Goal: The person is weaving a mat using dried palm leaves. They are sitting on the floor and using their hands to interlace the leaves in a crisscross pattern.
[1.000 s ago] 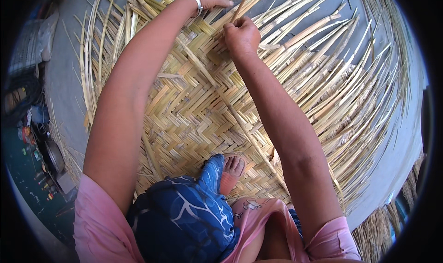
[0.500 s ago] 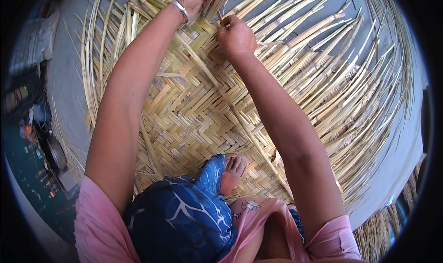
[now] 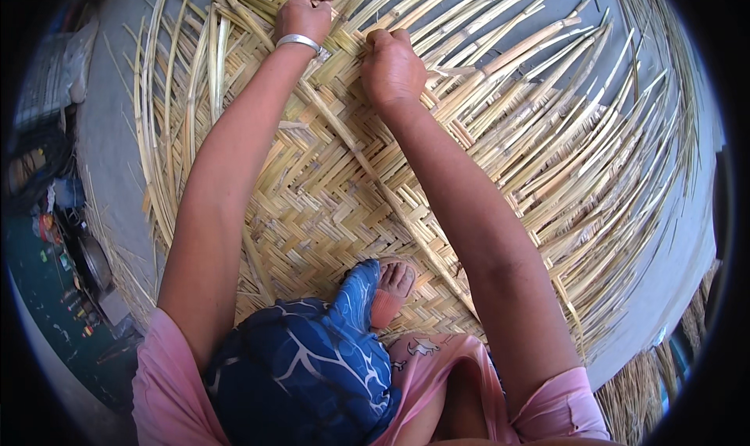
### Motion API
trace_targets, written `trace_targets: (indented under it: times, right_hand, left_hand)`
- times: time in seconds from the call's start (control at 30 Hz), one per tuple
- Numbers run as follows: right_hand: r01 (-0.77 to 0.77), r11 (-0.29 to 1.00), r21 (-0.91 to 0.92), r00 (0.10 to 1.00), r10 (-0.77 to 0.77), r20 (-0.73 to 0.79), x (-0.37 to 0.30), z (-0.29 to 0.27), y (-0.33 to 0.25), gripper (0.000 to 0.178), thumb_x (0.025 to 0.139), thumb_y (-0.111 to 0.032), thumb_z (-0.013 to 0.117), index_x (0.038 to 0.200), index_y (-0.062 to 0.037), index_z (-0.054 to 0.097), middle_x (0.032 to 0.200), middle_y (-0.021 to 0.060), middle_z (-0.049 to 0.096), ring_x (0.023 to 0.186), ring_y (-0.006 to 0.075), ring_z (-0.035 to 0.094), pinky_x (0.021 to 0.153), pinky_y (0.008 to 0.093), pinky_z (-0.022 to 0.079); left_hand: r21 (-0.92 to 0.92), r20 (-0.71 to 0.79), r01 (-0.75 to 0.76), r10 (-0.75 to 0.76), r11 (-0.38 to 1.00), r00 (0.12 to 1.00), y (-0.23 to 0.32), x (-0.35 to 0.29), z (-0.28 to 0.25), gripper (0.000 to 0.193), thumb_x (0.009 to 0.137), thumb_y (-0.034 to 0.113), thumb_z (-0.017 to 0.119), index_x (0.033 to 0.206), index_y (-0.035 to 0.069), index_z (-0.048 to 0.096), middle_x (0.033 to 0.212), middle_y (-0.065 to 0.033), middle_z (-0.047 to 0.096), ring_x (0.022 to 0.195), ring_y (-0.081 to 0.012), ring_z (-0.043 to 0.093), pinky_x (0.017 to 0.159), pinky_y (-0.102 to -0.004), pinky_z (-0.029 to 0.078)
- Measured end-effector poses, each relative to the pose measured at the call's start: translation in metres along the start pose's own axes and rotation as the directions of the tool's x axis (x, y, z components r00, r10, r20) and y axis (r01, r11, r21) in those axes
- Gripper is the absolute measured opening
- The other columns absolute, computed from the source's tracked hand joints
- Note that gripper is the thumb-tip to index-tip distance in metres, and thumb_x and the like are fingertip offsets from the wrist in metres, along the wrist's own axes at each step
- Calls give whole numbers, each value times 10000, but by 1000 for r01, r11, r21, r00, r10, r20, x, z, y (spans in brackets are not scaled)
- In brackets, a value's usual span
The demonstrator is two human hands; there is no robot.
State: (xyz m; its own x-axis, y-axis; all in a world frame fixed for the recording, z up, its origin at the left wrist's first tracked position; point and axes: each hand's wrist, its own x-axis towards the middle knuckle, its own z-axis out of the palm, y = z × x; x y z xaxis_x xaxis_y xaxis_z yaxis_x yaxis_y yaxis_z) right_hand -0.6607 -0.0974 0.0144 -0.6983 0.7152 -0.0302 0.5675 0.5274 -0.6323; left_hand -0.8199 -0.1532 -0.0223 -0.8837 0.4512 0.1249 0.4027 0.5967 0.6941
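A half-woven reed mat point(image 3: 312, 188) lies beneath me, its herringbone weave tight in the middle and its loose strips fanning out. At the mat's far edge my left hand point(image 3: 303, 17), with a silver bangle point(image 3: 299, 41) at the wrist, is closed on a reed strip, mostly hidden by the fingers. A little to the right and nearer, my right hand point(image 3: 393, 69) is closed in a fist at the weave's edge, gripping a strip whose length is largely covered. One long reed point(image 3: 344, 133) runs diagonally across the weave between my forearms.
Loose strip ends point(image 3: 500, 63) spread over the grey floor point(image 3: 109, 133) at the far side and right. My sandalled foot point(image 3: 393, 290) stands on the mat. Household clutter point(image 3: 78, 243) lies at the left, and a reed bundle point(image 3: 633, 399) at the lower right.
My left hand has come down and left, away from the upright bunch of strips it held, which now lies lower. My right hand has shifted slightly nearer and left.
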Motion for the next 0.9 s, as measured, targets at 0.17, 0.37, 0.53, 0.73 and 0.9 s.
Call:
trace_targets:
  times: [0.17, 0.37, 0.53, 0.73, 0.9]
  right_hand:
    - [42, 999, -20, 996, -40, 73, -2, -4, -3, 158, 763, -75, 540, 906, -63, 607, 1009, 180, 543, 851, 376, 598, 755, 447, 483]
    - [210, 962, 172, 970, -227, 86, -14, -10, 13, 259, 753, -36, 548, 1007, -23, 598, 1053, 193, 536, 923, 375, 570, 809, 424, 474]
    - [413, 884, 220, 891, -442, 101, -65, -78, 34, 313, 757, -25, 569, 1070, -12, 564, 1102, 179, 541, 980, 361, 544, 848, 397, 467]
    - [518, 828, -215, 773, -346, 531, -171, -234, 152, 276, 808, -62, 542, 1083, -38, 559, 1161, 142, 540, 1046, 309, 545, 887, 373, 470]
    - [-83, 911, -404, 896, 245, 370, -283, -359, 229, 216, 833, -78, 537, 1037, -20, 581, 1022, 134, 600, 925, 305, 593, 815, 383, 478]
  left_hand:
    - [3, -26, 3, -3, 1000, 1000, -15, -1, 4, 270, 755, 157, 632, 1018, 111, 672, 782, -56, 662, 698, -157, 611, 687, -292, 493]
    - [13, -131, 29, -27, 999, 991, -8, -34, -3, 484, 771, 69, 615, 1241, 69, 497, 1102, -196, 584, 949, -245, 601, 827, -341, 474]
    - [288, 100, -105, 79, 952, 992, 12, -76, -12, 473, 822, 113, 551, 1280, 84, 435, 1275, -136, 486, 1207, -315, 422, 1013, -411, 339]
    - [573, 266, -182, 29, 799, 964, 21, -72, -8, 454, 878, 158, 482, 1324, 147, 401, 1312, -87, 487, 1220, -262, 438, 990, -456, 349]
    - [686, 362, -272, 8, 675, 932, 11, -63, -18, 474, 886, 207, 443, 1356, 203, 376, 1237, -125, 545, 1124, -313, 514, 914, -497, 388]
